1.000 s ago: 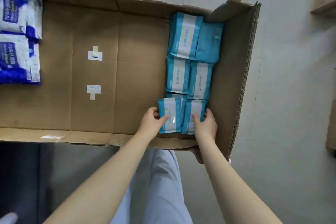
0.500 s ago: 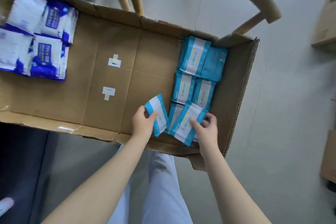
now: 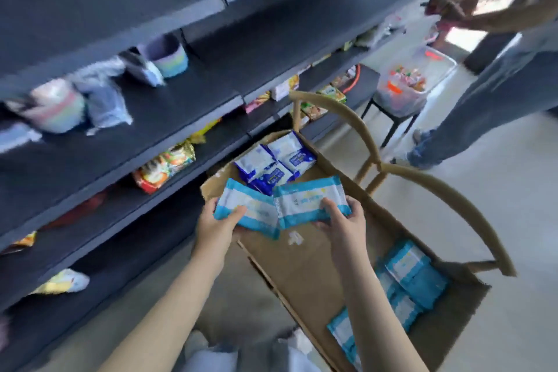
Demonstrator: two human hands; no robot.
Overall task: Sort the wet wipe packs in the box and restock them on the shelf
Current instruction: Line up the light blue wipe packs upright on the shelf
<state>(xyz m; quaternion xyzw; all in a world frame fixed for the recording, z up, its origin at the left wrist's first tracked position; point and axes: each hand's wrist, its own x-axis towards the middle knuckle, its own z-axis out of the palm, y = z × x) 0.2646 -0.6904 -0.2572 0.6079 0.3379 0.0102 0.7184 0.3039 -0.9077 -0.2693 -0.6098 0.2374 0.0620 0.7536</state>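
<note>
Wipe packs are up over the box (image 3: pixel 305 275): the left hand (image 3: pixel 219 225) grips one (image 3: pixel 247 208), the right hand (image 3: pixel 342 220) grips another (image 3: pixel 311 202), edges touching.

Light-blue-and-white wipe packs (image 3: pixel 311 204), brown box (image 3: pixel 305 269)
</note>
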